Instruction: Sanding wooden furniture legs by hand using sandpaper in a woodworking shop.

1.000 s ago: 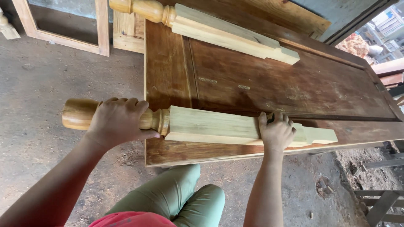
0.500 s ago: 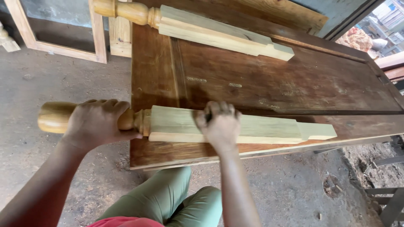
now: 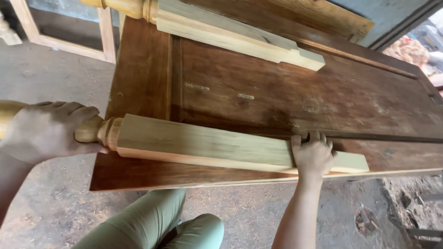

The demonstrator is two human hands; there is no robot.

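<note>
A pale wooden post [image 3: 198, 144] with a turned round end lies along the near edge of a dark brown door panel [image 3: 277, 99] laid flat. My left hand [image 3: 46, 131] is wrapped around the post's turned end, which overhangs the door on the left. My right hand [image 3: 313, 154] presses on the square part near the narrow right tip. Its fingers are curled over the far edge on a small dark pad [image 3: 305, 136], which is mostly hidden.
A second, similar post [image 3: 221, 34] lies across the door's far side. A light wooden frame [image 3: 104, 32] leans at the back left. My green-trousered legs [image 3: 152, 221] are below the door edge, over a dusty floor [image 3: 55, 74]. Wood scraps lie at the lower right [image 3: 424, 216].
My right hand slid left to the middle of the post, then back right to near its narrow end. My left hand kept its hold on the turned end. The view shifted right.
</note>
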